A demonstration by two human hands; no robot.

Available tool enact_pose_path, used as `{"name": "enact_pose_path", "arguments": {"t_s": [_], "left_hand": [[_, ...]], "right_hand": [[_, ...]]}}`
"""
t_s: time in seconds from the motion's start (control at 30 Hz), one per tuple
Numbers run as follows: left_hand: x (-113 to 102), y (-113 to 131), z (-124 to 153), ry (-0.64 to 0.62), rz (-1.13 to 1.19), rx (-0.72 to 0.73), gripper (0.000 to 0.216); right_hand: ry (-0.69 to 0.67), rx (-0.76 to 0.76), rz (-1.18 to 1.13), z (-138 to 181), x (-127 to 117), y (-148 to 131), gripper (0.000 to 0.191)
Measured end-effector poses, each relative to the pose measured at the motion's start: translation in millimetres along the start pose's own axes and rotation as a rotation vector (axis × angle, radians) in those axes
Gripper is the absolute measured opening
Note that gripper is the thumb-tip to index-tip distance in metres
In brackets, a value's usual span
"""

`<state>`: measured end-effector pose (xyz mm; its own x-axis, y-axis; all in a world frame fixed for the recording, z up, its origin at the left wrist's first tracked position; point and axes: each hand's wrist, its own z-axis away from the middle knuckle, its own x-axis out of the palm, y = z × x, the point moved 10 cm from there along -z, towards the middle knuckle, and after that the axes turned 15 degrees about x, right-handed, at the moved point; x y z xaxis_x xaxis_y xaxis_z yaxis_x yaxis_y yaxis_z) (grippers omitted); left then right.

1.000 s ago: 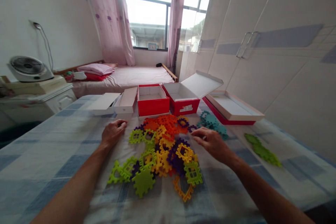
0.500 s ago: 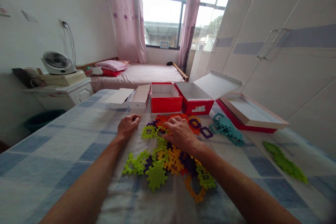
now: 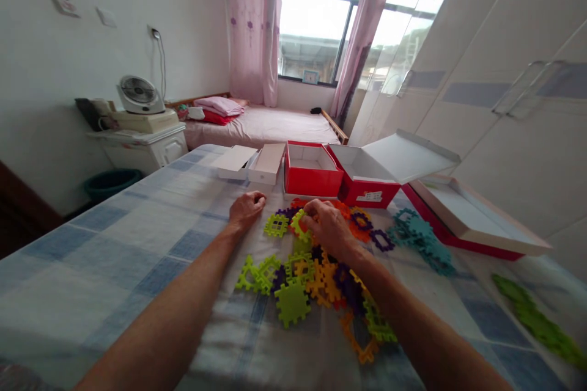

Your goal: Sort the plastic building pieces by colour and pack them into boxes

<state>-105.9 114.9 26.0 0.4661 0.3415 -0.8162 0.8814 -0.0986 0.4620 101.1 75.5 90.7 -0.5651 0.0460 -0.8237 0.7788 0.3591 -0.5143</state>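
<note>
My right hand point(image 3: 328, 223) pinches a yellow-green interlocking puzzle piece point(image 3: 300, 225) with notched edges, tilted up over the pile. My left hand point(image 3: 246, 208) rests on the cloth left of the pile, its fingers curled closed, with nothing showing in them. Just right of it lies a yellow-green window-shaped piece point(image 3: 276, 225). Nearer to me are more pieces: a solid yellow-green one point(image 3: 292, 303), orange ones point(image 3: 323, 283) and dark purple ones point(image 3: 349, 290). Red-orange pieces point(image 3: 360, 231) lie partly hidden behind my right hand.
Teal pieces point(image 3: 422, 239) and a row of green pieces point(image 3: 536, 314) lie to the right. Along the far side stand a red open box point(image 3: 313, 182), another red box point(image 3: 369, 194) with its lid raised, small white boxes point(image 3: 265, 165) and a wide shallow box point(image 3: 481, 241).
My right hand has drawn the yellow-green piece up from the pile, so it now stands tilted in the fingers. The view has swung left; my left hand stays curled on the cloth.
</note>
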Motion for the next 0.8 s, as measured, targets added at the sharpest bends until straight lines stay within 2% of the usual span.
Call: {"name": "enact_pose_path", "arguments": {"t_s": [0.07, 0.27, 0.4, 0.53, 0.6, 0.67, 0.73, 0.8], "left_hand": [[0, 0, 0, 0.004, -0.004, 0.0, 0.031], [-2, 2, 0, 0.005, -0.01, -0.007, 0.03], [-2, 3, 1, -0.003, -0.009, -0.013, 0.03], [-2, 4, 1, -0.006, -0.007, 0.0, 0.03], [-2, 4, 1, -0.005, -0.003, 0.008, 0.03], [-2, 3, 1, -0.001, -0.001, 0.009, 0.03], [-2, 3, 1, 0.005, -0.002, 0.003, 0.03], [-2, 2, 1, 0.009, -0.005, -0.003, 0.03]], "right_hand": [[-0.028, -0.051, 0.01, -5, 7, -15, 0.005], [-0.177, -0.18, 0.269, -10, 61, -46, 0.01], [-0.169, -0.225, 0.273, -9, 71, -53, 0.013], [-0.142, -0.278, 0.097, -9, 56, -58, 0.026], [-0.112, -0.24, -0.074, -10, 34, -53, 0.034], [-0.1, -0.161, -0.212, -7, 7, -43, 0.034], [-0.202, -0.111, -0.275, 8, -11, -38, 0.03], [-0.407, -0.133, -0.271, 38, -13, -42, 0.029]]}}
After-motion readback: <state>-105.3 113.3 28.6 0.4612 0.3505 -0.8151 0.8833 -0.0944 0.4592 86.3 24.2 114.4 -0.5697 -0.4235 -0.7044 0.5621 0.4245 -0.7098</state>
